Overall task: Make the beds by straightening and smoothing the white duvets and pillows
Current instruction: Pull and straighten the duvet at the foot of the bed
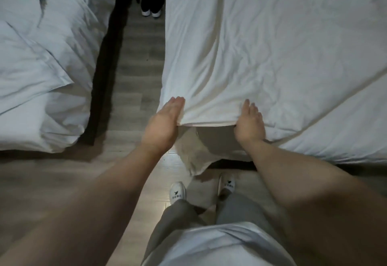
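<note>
From my remote seat I look down at the foot corner of the right-hand bed, where the white duvet (272, 45) lies spread flat over the bed with soft creases that run toward the near corner. Its near hem is lifted a little between the two hands, and below it a beige sheet (194, 152) hangs off the corner toward the floor.

My left hand (165, 119) stands on edge against the duvet's left side at that corner, fingers straight and held together, with the palm pressed to the cloth. My right hand (250, 123) lies palm-down on top of the duvet just inside the hem, fingers straight and slightly apart. Its thumb sits at the hem's edge, and I cannot tell whether it hooks under.

On the left-hand bed a rumpled duvet (41, 56) is bunched in thick folds, well apart from both hands. Between the beds runs a wood-plank floor (138, 56), and a pair of black shoes (152, 5) with white soles stands at its far end. Near the bottom I see white slippers (178, 192) on the feet, toes close to the bed's corner, and grey trousers (234, 209) above them
</note>
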